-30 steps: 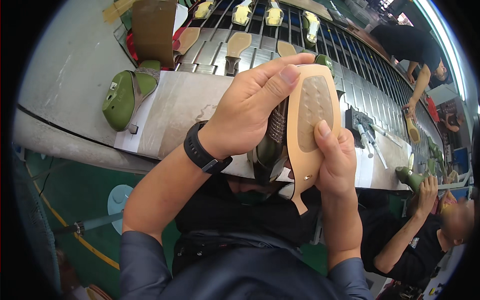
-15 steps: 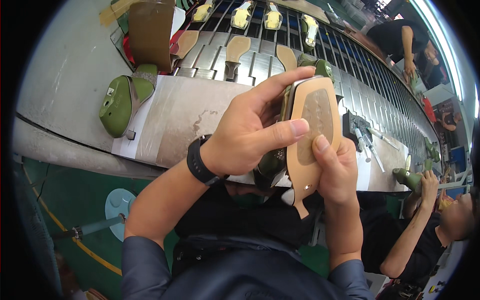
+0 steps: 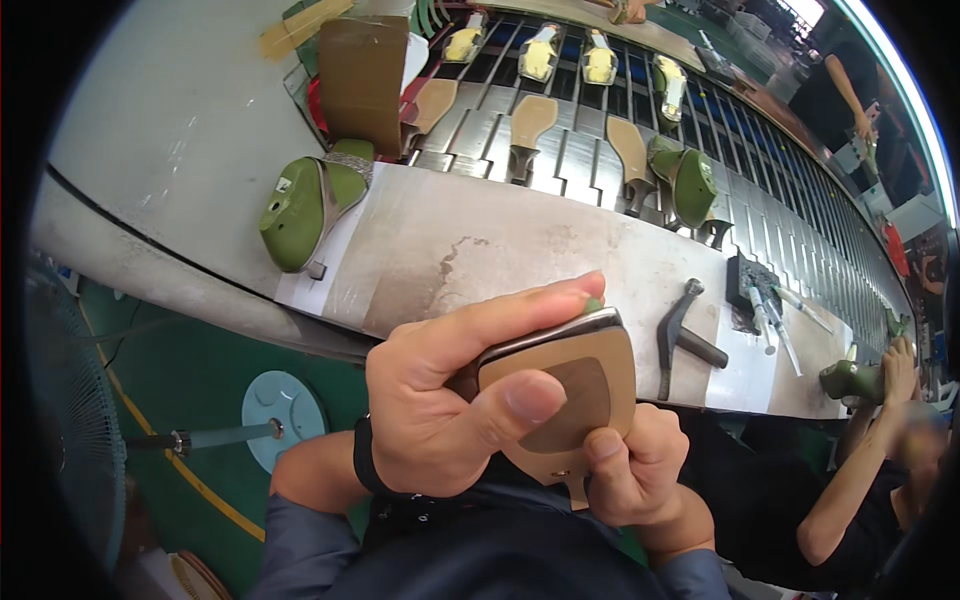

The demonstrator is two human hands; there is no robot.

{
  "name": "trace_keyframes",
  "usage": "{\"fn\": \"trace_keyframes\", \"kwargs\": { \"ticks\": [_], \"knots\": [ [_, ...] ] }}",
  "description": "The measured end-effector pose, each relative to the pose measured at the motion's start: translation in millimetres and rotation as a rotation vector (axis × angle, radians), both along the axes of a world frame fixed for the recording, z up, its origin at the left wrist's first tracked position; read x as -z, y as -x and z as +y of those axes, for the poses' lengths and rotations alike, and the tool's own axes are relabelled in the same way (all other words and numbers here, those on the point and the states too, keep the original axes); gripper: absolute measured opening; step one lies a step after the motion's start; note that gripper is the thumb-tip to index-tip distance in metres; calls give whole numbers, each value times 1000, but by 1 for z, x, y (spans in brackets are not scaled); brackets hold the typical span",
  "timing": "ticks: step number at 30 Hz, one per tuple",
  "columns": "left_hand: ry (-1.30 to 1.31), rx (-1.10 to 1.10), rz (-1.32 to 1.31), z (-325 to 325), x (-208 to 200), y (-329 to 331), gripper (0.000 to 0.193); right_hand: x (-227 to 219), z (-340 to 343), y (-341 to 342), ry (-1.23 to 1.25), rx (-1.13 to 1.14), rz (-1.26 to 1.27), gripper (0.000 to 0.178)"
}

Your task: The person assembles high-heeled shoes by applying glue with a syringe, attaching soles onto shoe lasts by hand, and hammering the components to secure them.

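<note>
Both my hands hold a shoe sole (image 3: pixel 565 400), its tan underside with a darker inset patch turned up toward me. My left hand (image 3: pixel 430 410) wraps it from the left, thumb pressed on the face and fingers over the far edge. At the narrow end, my right hand (image 3: pixel 635 475) grips the right side, its thumb on the face. Beneath the sole, a dark rim and a bit of green show; the rest is hidden. Past my right hand, a hammer (image 3: pixel 672 340) lies on the worktable (image 3: pixel 430 285). A strapped shoe on a green last (image 3: pixel 305 215) rests at the left.
Across the table runs a metal slat conveyor (image 3: pixel 575 175) carrying loose tan soles (image 3: pixel 533 120), another green last (image 3: pixel 690 185) and yellow-lined shoe parts (image 3: pixel 540 55). Syringes (image 3: pixel 768 318) lean on a black block. A brown box (image 3: pixel 360 85) stands left; a co-worker's hand (image 3: pixel 900 372) holds a last.
My hands have brought the sole lower and closer to my body, tilting it flatter. The view has shifted, and the hammer and more of the table now show beyond my hands.
</note>
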State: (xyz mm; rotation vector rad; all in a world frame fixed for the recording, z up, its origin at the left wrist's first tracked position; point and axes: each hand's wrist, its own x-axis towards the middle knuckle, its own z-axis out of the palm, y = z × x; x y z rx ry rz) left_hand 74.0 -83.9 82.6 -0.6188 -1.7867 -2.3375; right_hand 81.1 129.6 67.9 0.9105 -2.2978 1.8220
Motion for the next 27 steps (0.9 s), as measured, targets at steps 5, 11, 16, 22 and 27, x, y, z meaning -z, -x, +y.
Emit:
{"fn": "trace_keyframes", "kwargs": {
  "ticks": [5, 11, 16, 22, 27],
  "knots": [
    [24, -107, -38, -8, -3, -9, 44, 0, -12, -7, -13, -51, -32, 30],
    [208, -209, 37, -19, -17, -11, 28, 4, -24, -9, -44, -97, -21, 32],
    [187, -435, -16, -20, -14, -2, 25, 0, -38, 6, -71, -152, 45, 20],
    [389, -416, 17, -37, -11, 4, 30, 0, -42, 17, -62, -93, 10, 13],
    [433, -459, -41, -43, -4, 1, 29, 2, -50, 21, -19, -115, -68, 15]
  ]
}}
